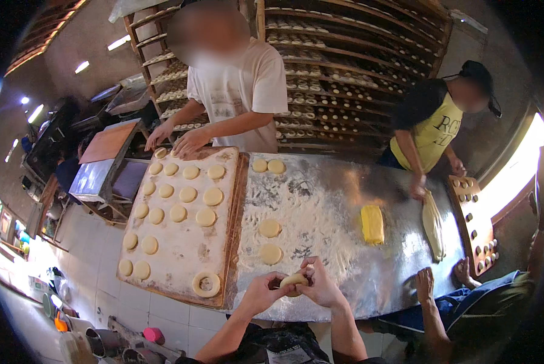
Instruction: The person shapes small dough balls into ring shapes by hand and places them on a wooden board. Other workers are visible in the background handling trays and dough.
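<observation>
Between my hands, close to the table's near edge, is a round piece of dough (293, 280). My left hand (263, 294) grips its left side with bent fingers, and my right hand (322, 286) holds its right side. Just beyond lie two flat dough discs (270, 254) on the floured metal table (320, 224). To my left, a floury wooden board (181, 242) bears rows of dough discs (178, 213). On its near right corner sits one dough ring (206, 284). My fingers partly hide the dough I hold.
Across the table a person in a pale shirt (241, 91) reaches over the board's far end. At the right, a person in a yellow shirt (426, 127) handles a long dough strip (432, 227). A yellow block (372, 224) lies mid-table. Another person's arm (429, 303) rests near my right.
</observation>
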Demonstrator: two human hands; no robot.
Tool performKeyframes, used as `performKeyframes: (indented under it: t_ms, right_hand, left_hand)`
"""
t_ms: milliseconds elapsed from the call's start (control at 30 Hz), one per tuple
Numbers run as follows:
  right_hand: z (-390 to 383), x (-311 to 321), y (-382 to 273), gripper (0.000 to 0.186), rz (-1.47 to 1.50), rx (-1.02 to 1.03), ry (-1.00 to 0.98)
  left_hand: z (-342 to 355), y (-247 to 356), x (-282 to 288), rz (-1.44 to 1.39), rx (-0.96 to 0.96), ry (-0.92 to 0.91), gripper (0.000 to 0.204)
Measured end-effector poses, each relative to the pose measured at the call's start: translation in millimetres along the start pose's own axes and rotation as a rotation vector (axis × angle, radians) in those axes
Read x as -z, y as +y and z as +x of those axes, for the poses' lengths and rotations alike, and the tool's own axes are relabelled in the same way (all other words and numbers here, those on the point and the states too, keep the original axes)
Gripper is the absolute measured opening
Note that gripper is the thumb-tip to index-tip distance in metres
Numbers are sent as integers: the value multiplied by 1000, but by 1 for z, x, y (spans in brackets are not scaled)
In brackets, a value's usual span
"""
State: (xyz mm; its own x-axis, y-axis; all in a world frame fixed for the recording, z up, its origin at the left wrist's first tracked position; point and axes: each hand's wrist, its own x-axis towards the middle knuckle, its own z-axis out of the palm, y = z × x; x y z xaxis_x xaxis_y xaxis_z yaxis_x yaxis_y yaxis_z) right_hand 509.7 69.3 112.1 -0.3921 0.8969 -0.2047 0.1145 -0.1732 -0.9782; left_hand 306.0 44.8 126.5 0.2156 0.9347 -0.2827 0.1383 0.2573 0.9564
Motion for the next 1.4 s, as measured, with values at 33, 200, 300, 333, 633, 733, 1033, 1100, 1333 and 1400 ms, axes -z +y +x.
performKeyframes:
  t_ms: [33,200,300,333,633,733,1033,1100,1333,1400]
  right_hand:
    - [1,-2,0,49,-36,-22,13]
    - [38,-36,12,64,-655,424,466]
    - [40,-36,15,63,109,293,144]
    - [38,-33,14,61,306,225,-29]
    - [36,-47,-2,48,218,121,-120]
    - [38,-69,0,57,330,49,-214]
    - [70,-124,4,77,233,325,-222]
    - [81,-140,5,74,163,460,-135]
    - [118,-180,-8,61,168,383,-188]
    - [127,-192,-17,57,337,383,-88]
  left_hand:
    - [-3,3,-2,37,-3,35,27]
    - [-1,7,-21,518,-489,380,32]
    - [7,-1,-25,598,-665,730,43]
    - [9,-4,-25,580,-656,844,45]
    - [-14,-22,-9,-566,-412,315,33]
    - [-18,-25,-3,315,-459,600,28]
    - [-21,-29,64,306,-593,615,24]
    - [-23,-27,79,406,-606,582,26]
    - [-21,-22,140,486,-456,557,23]
    - [-14,-23,157,447,-448,585,24]
